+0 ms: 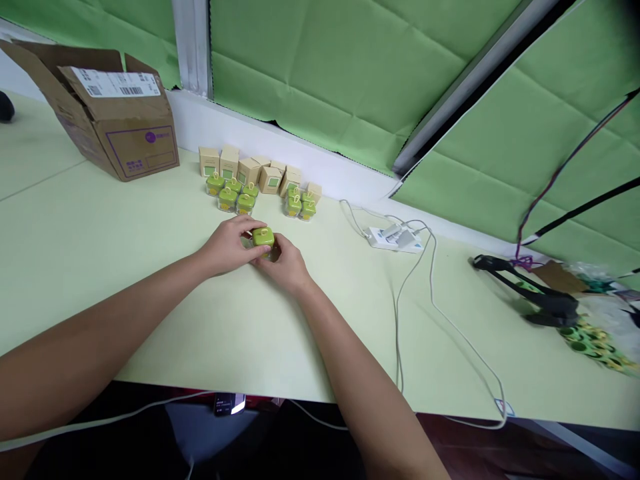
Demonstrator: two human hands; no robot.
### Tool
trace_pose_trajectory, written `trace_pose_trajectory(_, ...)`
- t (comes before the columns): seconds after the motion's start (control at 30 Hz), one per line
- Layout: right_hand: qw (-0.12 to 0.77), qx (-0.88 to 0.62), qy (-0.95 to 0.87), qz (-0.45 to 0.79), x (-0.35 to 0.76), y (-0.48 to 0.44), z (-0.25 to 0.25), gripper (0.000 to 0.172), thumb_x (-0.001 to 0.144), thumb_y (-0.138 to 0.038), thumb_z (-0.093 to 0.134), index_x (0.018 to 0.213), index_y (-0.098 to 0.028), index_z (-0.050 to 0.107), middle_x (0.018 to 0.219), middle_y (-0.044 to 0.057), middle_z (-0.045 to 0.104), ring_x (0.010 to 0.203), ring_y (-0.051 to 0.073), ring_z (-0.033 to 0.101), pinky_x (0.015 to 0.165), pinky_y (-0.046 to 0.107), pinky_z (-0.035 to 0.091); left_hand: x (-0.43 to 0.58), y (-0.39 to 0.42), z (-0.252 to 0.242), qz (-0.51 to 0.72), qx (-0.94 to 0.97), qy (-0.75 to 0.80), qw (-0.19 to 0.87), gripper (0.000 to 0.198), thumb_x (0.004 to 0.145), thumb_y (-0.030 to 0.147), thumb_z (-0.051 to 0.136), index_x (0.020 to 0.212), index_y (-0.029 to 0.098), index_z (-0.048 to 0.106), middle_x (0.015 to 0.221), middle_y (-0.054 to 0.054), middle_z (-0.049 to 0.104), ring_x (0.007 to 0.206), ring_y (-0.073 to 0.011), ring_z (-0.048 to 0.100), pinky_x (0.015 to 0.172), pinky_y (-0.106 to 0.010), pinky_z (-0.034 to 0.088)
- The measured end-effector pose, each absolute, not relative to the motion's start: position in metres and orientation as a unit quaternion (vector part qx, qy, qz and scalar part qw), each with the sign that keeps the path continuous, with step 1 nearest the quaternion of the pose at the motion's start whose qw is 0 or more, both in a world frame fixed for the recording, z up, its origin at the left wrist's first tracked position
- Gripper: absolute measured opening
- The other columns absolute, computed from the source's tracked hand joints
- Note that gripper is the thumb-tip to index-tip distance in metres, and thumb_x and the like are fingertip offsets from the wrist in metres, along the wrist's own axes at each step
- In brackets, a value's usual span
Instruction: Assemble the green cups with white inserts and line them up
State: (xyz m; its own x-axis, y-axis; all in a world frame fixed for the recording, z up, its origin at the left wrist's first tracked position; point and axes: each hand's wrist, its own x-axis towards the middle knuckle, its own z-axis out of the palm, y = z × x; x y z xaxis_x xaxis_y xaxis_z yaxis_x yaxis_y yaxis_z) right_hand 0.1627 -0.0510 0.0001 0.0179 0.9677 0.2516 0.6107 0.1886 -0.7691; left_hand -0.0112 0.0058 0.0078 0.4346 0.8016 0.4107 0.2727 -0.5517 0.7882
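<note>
Between my two hands, a small clear container with a green lid [263, 236] stands upright at the middle of the pale table [200, 320]. My left hand [233, 245] is closed around its left side, thumb at the front and fingers behind. Around the lower right side, the fingers of my right hand [284, 261] are wrapped, hiding part of the clear base. Several like containers [227, 197] stand just behind my left hand, and a second group [294, 204] stands behind and to the right. Small cardboard boxes [271, 180] form a row behind them.
An open cardboard carton [135, 143] stands at the back left. White cables run from a power strip [395, 239] over the table's front edge. Farther right lie a black stand-like object [545, 300] and green and yellow pieces [595, 343]. A lit phone [230, 403] is below the edge.
</note>
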Motion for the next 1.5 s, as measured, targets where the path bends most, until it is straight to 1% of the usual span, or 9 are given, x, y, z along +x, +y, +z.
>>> trace_pose_trajectory(0.2, 0.411, -0.576, -0.661, 0.249, 0.164, -0.049, -0.002, 0.053, 0.073, -0.036, 0.08, 0.122, -0.023, 0.063, 0.113, 0.004, 0.075, 0.098, 0.021, 0.069, 0.085, 0.036, 0.056, -0.012, 0.004, 0.011, 0.385, 0.793, 0.344, 0.323, 0.048, 0.078, 0.046, 0.078, 0.12, 0.025, 0.076, 0.123, -0.008, 0.069, 0.109, -0.0277, 0.065, 0.099, -0.041, 0.055)
trace_pose_trajectory(0.47, 0.4, -0.609, -0.641, 0.241, 0.165, -0.048, 0.0, 0.054, 0.066, -0.045, 0.086, 0.11, -0.022, 0.065, 0.102, 0.003, 0.075, 0.088, 0.02, 0.067, 0.078, 0.035, 0.055, -0.01, 0.004, 0.01, 0.38, 0.79, 0.335, 0.346, 0.043, 0.077, 0.046, 0.079, 0.114, 0.025, 0.078, 0.118, -0.007, 0.072, 0.105, -0.0272, 0.067, 0.095, -0.04, 0.056)
trace_pose_trajectory(0.63, 0.401, -0.605, -0.646, 0.237, 0.164, -0.049, 0.002, 0.052, 0.066, -0.044, 0.085, 0.108, -0.022, 0.065, 0.1, 0.002, 0.073, 0.087, 0.02, 0.064, 0.077, 0.034, 0.054, -0.011, 0.004, 0.01, 0.381, 0.791, 0.336, 0.341, 0.045, 0.077, 0.047, 0.079, 0.116, 0.025, 0.077, 0.118, -0.008, 0.07, 0.105, -0.0263, 0.067, 0.096, -0.039, 0.056)
trace_pose_trajectory(0.77, 0.383, -0.622, -0.645, 0.226, 0.165, -0.049, 0.002, 0.054, 0.065, -0.049, 0.085, 0.108, -0.022, 0.065, 0.098, 0.002, 0.071, 0.084, 0.02, 0.062, 0.073, 0.034, 0.052, -0.012, 0.005, 0.012, 0.397, 0.777, 0.342, 0.349, 0.05, 0.076, 0.047, 0.08, 0.12, 0.024, 0.077, 0.122, -0.008, 0.069, 0.105, -0.0258, 0.067, 0.097, -0.039, 0.056)
trace_pose_trajectory(0.97, 0.397, -0.607, -0.647, 0.235, 0.165, -0.048, -0.001, 0.052, 0.066, -0.043, 0.084, 0.109, -0.021, 0.065, 0.1, 0.003, 0.073, 0.088, 0.02, 0.064, 0.079, 0.035, 0.053, -0.013, 0.006, 0.012, 0.361, 0.801, 0.345, 0.331, 0.047, 0.075, 0.049, 0.081, 0.116, 0.026, 0.078, 0.116, -0.007, 0.07, 0.106, -0.0277, 0.066, 0.094, -0.039, 0.056)
trace_pose_trajectory(1.1, 0.401, -0.604, -0.648, 0.233, 0.165, -0.048, 0.0, 0.046, 0.068, -0.038, 0.082, 0.107, -0.021, 0.065, 0.1, 0.002, 0.073, 0.088, 0.02, 0.065, 0.078, 0.035, 0.053, -0.014, 0.006, 0.012, 0.338, 0.813, 0.338, 0.332, 0.048, 0.077, 0.051, 0.079, 0.119, 0.027, 0.077, 0.116, -0.007, 0.068, 0.103, -0.0261, 0.065, 0.089, -0.037, 0.056)
trace_pose_trajectory(1.3, 0.383, -0.608, -0.654, 0.239, 0.165, -0.05, 0.001, 0.057, 0.067, -0.05, 0.085, 0.113, -0.022, 0.065, 0.102, 0.004, 0.072, 0.09, 0.021, 0.065, 0.079, 0.036, 0.054, -0.013, 0.01, 0.01, 0.353, 0.795, 0.322, 0.373, 0.041, 0.084, 0.05, 0.073, 0.114, 0.022, 0.075, 0.122, -0.008, 0.068, 0.103, -0.0234, 0.067, 0.09, -0.037, 0.057)
trace_pose_trajectory(1.4, 0.399, -0.584, -0.665, 0.24, 0.167, -0.049, 0.001, 0.052, 0.071, -0.044, 0.082, 0.115, -0.022, 0.065, 0.107, 0.005, 0.072, 0.096, 0.022, 0.066, 0.086, 0.038, 0.055, -0.014, 0.012, 0.009, 0.345, 0.798, 0.323, 0.374, 0.041, 0.084, 0.051, 0.073, 0.112, 0.021, 0.076, 0.12, -0.008, 0.069, 0.1, -0.0225, 0.068, 0.088, -0.037, 0.057)
trace_pose_trajectory(1.5, 0.452, -0.552, -0.653, 0.253, 0.172, -0.048, 0.002, 0.04, 0.077, -0.035, 0.073, 0.115, -0.023, 0.066, 0.115, 0.005, 0.071, 0.104, 0.022, 0.066, 0.094, 0.039, 0.055, -0.015, 0.014, 0.008, 0.342, 0.798, 0.327, 0.373, 0.043, 0.083, 0.052, 0.074, 0.112, 0.021, 0.075, 0.12, -0.008, 0.069, 0.098, -0.0219, 0.068, 0.087, -0.037, 0.058)
